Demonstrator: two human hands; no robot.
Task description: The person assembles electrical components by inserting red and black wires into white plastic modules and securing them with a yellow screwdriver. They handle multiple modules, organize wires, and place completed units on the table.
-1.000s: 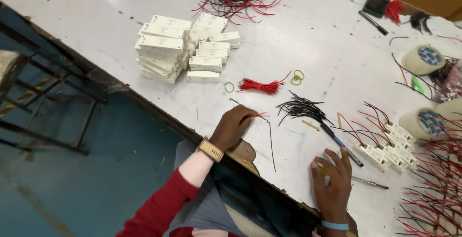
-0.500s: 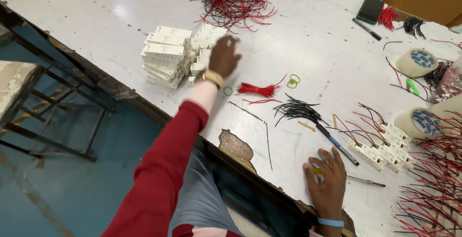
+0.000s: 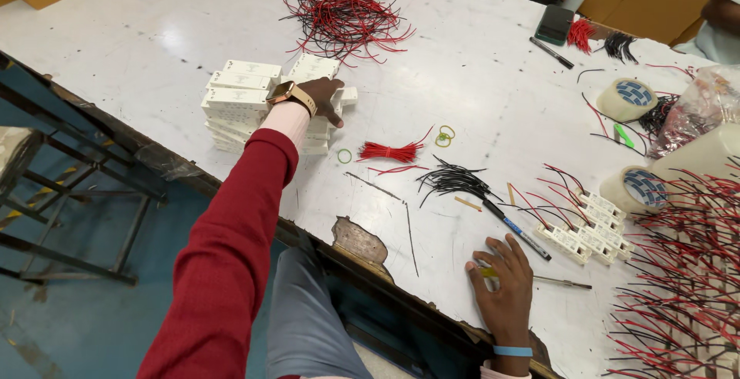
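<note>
My left hand (image 3: 320,95), in a red sleeve with a gold wrist watch, reaches far out onto a stack of small white boxes (image 3: 231,98) and has its fingers curled over the edge of one of them. My right hand (image 3: 502,285) lies flat near the table's front edge with fingers apart. It rests on the yellow handle of a thin screwdriver (image 3: 559,280). A tied bundle of red wires (image 3: 393,151) and a bundle of black wires (image 3: 451,180) lie between the two hands.
White connector blocks (image 3: 586,233) with wires, a blue pen (image 3: 516,229) and rows of red and black wires (image 3: 678,279) fill the right. Two tape rolls (image 3: 628,100), a loose wire pile (image 3: 347,17) and a phone (image 3: 555,25) lie further back. Another person's arm (image 3: 724,13) shows top right.
My left hand went from the table's front edge out to the stack of white boxes and now rests on it. The right hand stayed in place.
</note>
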